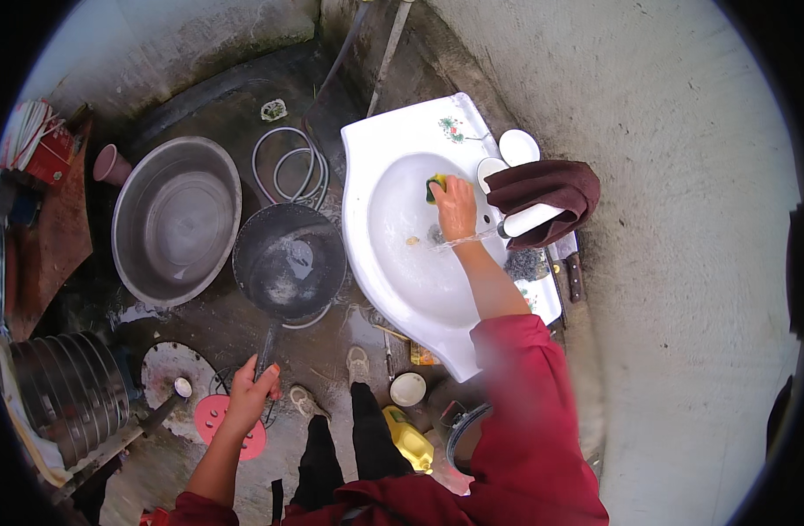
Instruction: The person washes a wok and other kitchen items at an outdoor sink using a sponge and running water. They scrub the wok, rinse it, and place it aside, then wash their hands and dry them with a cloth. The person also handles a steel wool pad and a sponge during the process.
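Note:
My left hand [250, 398] grips the handle [267, 342] of a dark frying pan [290, 260], whose inside is wet and shiny. Over the white ceramic washbasin [402, 276], my right hand [457, 204] holds a yellow and green scrubbing sponge [434, 187] against the far part of the bowl. Water runs from a white spout [533, 219] and crosses beneath or over my right wrist; the exact contact is blurred. A dark brown cloth [553, 194] drapes over the tap. Near the drain lies a small yellowish scrap [412, 240].
A large metal basin [178, 223] and a coiled hose [290, 164] lie on the wet floor. Around the washbasin are white bowls [520, 148], a steel wool pad [526, 264] and a knife [574, 276]. A yellow jug [408, 439] and a bucket [469, 440] stand near my feet.

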A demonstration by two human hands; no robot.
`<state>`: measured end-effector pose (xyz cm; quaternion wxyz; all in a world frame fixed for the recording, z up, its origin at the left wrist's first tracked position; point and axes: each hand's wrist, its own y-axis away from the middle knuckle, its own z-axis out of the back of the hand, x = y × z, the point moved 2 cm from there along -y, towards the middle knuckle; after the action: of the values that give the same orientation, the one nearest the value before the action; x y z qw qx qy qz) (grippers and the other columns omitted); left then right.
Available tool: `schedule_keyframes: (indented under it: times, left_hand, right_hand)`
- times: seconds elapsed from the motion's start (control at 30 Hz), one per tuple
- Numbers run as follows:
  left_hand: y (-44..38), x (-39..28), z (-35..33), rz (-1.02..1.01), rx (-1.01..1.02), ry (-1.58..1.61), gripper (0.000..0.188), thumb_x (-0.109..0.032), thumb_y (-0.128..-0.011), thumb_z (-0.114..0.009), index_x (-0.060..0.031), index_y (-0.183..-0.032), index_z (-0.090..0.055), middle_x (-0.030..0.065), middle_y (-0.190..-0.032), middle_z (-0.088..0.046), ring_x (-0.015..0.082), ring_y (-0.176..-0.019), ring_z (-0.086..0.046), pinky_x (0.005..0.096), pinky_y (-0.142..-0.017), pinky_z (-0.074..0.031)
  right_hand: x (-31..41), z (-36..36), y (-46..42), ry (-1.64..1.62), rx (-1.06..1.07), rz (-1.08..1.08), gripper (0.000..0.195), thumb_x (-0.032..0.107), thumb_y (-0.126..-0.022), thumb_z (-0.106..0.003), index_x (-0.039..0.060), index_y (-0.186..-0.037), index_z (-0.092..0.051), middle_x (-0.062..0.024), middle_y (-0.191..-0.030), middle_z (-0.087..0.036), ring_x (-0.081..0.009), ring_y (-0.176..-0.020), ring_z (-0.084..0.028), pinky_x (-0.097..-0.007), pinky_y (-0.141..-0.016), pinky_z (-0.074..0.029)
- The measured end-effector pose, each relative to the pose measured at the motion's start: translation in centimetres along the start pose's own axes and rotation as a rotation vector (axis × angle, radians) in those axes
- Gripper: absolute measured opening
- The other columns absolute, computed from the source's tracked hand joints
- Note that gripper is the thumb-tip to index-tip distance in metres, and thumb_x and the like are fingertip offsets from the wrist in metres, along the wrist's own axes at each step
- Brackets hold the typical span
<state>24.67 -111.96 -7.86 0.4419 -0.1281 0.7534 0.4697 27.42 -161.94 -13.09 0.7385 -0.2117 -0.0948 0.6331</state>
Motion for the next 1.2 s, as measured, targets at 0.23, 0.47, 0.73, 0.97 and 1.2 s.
schedule_keyframes:
  times: [0.23,0.47,0.73,0.97,1.2]
  left_hand:
    - [0.0,0.3,-2.7,0.031,0.014,0.006,0.015,-0.016,-0.099,-0.057,-0.0054,-0.09,-0.052,-0.0007,-0.067,-0.049,0.0086,-0.059,-0.048,0.027,-0.059,-0.045]
    - [1.5,-1.2,-3.4,-0.037,0.074,-0.035,0.014,-0.016,-0.099,-0.057,-0.0043,-0.092,-0.053,-0.0006,-0.069,-0.05,0.0083,-0.06,-0.049,0.0268,-0.059,-0.044]
    - [1.8,-0.9,-3.4,-0.065,0.077,-0.001,0.017,-0.019,-0.098,-0.059,-0.0043,-0.093,-0.053,-0.0004,-0.068,-0.05,0.0086,-0.059,-0.049,0.0276,-0.059,-0.045]
    - [-3.5,-3.6,-7.0,-0.058,0.119,0.088,0.016,-0.02,-0.098,-0.06,-0.0058,-0.095,-0.053,-0.0019,-0.067,-0.048,0.0077,-0.057,-0.046,0.0269,-0.058,-0.043]
    - [-16.3,-11.5,-13.9,-0.114,0.295,0.172,0.015,-0.023,-0.099,-0.058,-0.0089,-0.096,-0.053,-0.005,-0.068,-0.044,0.0065,-0.059,-0.043,0.0254,-0.06,-0.041]
  right_hand:
    - [-2.7,-4.4,0.8,0.477,0.176,0.292,0.02,0.016,-0.082,-0.057,0.0089,-0.1,-0.063,-0.0056,-0.107,-0.057,-0.0221,-0.105,-0.052,-0.0342,-0.09,-0.041]
    - [-1.9,-4.6,10.6,0.467,0.687,-0.102,0.017,0.021,-0.084,-0.058,0.0134,-0.091,-0.071,-0.004,-0.106,-0.057,-0.0232,-0.111,-0.05,-0.0409,-0.091,-0.038]
    - [-1.5,-1.7,3.5,0.106,0.332,0.129,0.014,0.016,-0.082,-0.06,0.0105,-0.089,-0.07,-0.0074,-0.1,-0.057,-0.0251,-0.101,-0.051,-0.0385,-0.086,-0.043]
    - [-3.7,-3.7,0.6,0.33,0.269,0.169,0.018,0.017,-0.084,-0.059,0.0138,-0.101,-0.065,-0.0053,-0.1,-0.055,-0.022,-0.098,-0.052,-0.0354,-0.083,-0.044]
    - [-0.1,-2.2,12.4,0.115,0.978,-0.337,0.024,0.019,-0.091,-0.055,0.0097,-0.109,-0.068,-0.0114,-0.123,-0.058,-0.03,-0.115,-0.053,-0.0404,-0.092,-0.046]
